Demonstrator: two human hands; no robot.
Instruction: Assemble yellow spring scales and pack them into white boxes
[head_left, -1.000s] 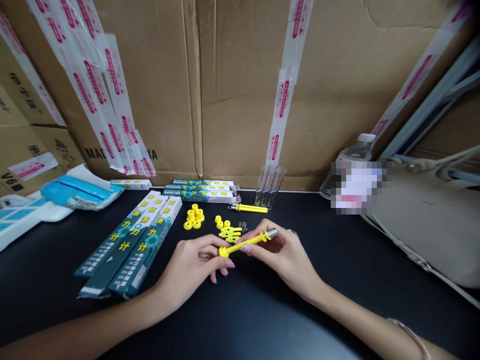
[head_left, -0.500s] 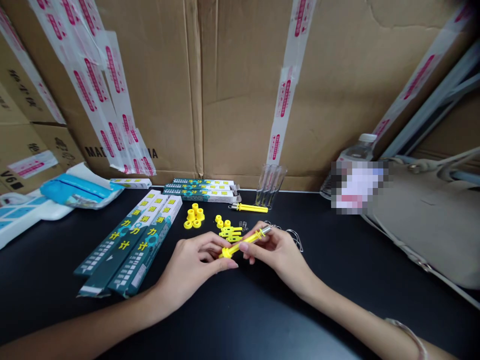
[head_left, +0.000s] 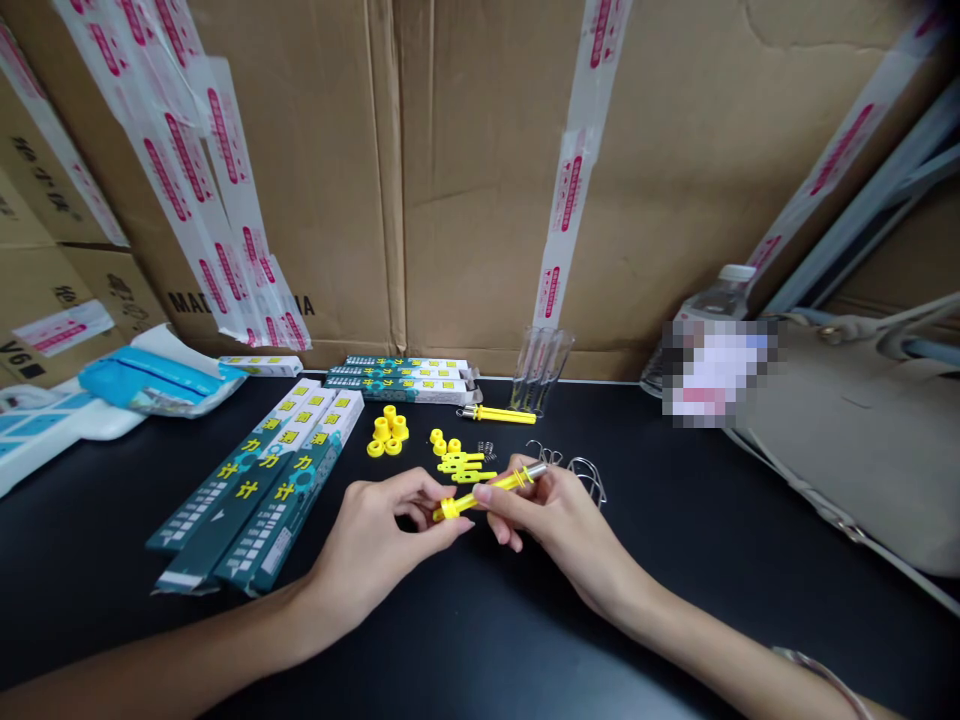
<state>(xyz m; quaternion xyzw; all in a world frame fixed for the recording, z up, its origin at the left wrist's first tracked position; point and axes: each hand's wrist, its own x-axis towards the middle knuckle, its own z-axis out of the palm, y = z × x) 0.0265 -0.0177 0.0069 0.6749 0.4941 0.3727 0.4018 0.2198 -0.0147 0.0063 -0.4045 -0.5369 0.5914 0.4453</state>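
Note:
Both hands hold one yellow plastic rod (head_left: 480, 492) with a metal tip over the black table (head_left: 480, 620). My left hand (head_left: 382, 540) pinches its lower left end between thumb and fingers. My right hand (head_left: 551, 520) grips the upper part near the silver tip. Just behind the hands lie yellow flat pieces (head_left: 461, 465), yellow caps (head_left: 388, 432), a small spring (head_left: 486, 448) and wire hooks (head_left: 574, 468). A second yellow rod (head_left: 499, 414) lies farther back.
Three dark green boxes (head_left: 255, 490) with yellow print lie at the left, more boxes (head_left: 401, 378) at the back. Clear tubes (head_left: 540, 368) lean on the cardboard wall (head_left: 480, 170). A blue packet (head_left: 150, 380), a water bottle (head_left: 712, 310) and a beige bag (head_left: 862, 440) stand at the sides.
The rod has dropped slightly and shifted left in both hands. My right hand slid down, uncovering the wire hooks behind it.

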